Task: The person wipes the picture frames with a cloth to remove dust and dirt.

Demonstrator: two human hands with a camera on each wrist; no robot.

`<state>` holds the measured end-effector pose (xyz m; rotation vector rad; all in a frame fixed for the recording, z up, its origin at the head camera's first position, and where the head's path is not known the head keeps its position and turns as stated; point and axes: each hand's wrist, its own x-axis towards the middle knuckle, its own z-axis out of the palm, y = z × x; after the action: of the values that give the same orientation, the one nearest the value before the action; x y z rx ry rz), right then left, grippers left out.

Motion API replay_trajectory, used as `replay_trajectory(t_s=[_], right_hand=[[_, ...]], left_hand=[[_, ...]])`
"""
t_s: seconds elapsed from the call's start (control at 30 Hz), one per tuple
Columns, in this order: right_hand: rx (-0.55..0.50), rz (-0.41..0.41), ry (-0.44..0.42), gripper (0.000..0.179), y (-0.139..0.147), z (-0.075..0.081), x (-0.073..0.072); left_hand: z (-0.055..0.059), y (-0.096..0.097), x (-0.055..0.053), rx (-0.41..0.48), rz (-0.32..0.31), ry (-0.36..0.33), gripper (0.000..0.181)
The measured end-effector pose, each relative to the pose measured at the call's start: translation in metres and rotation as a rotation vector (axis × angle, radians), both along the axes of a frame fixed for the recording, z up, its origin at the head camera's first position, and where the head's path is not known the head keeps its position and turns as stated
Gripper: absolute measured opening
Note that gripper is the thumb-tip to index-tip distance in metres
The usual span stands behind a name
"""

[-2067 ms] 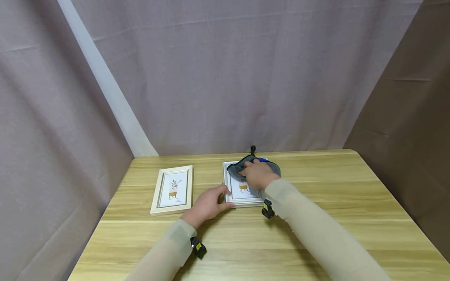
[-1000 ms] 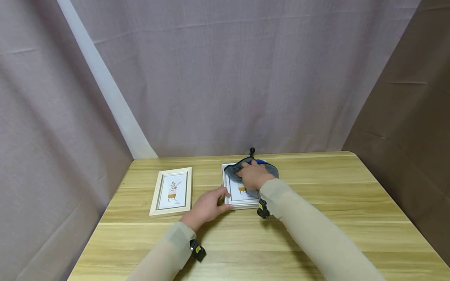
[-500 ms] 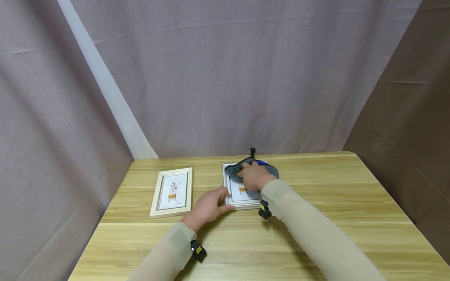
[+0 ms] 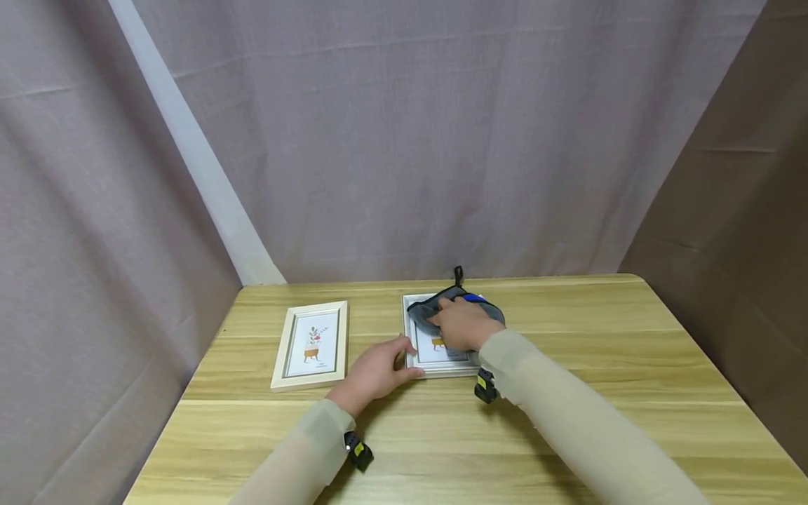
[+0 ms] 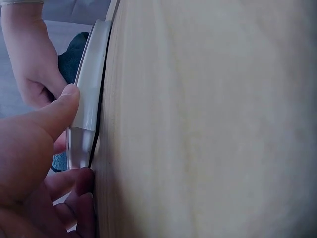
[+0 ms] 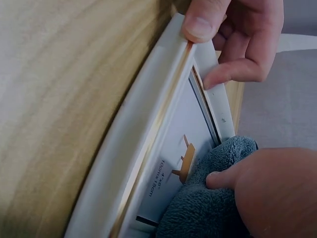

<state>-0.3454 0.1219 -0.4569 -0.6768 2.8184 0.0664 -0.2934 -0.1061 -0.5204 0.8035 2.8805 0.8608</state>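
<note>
A white picture frame (image 4: 444,372) with a potted-plant print lies face up near the table's back edge. My left hand (image 4: 376,369) grips its near left corner, thumb on the front side and fingers along the left side. Over the upper part of the print lies a grey-blue plush cloth (image 4: 421,319) with black edging, a blue patch and a hanging loop. My right hand (image 4: 466,325) holds it bunched and presses it onto the frame. In the right wrist view, the thumb sits on the cloth (image 6: 208,208) and the other fingers are hidden.
To the left, a cream picture frame (image 4: 341,344) with a similar print lies flat on the wooden table (image 4: 416,449). A mauve curtain (image 4: 379,154) hangs right behind the table, and a brown one (image 4: 732,224) stands on the right.
My right hand shifts slightly right and toward me with the cloth, which covers a bit more of the print. My left hand keeps its grip on the frame's corner.
</note>
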Motion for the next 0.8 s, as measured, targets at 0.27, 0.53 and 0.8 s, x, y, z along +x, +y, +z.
replay_trajectory(t_s=[0.27, 0.53, 0.8], right_hand=[[-0.008, 0.071, 0.043, 0.045, 0.001, -0.003, 0.011], [-0.017, 0.114, 0.041, 0.044, -0.001, -0.002, 0.021], [-0.029, 0.145, 0.04, 0.042, 0.0, 0.0, 0.037]], left_hand=[[0.001, -0.002, 0.001, 0.002, 0.012, -0.013, 0.035], [0.0, -0.005, 0.0, 0.012, 0.017, 0.001, 0.037], [0.0, -0.004, 0.001, 0.004, 0.024, 0.004, 0.036]])
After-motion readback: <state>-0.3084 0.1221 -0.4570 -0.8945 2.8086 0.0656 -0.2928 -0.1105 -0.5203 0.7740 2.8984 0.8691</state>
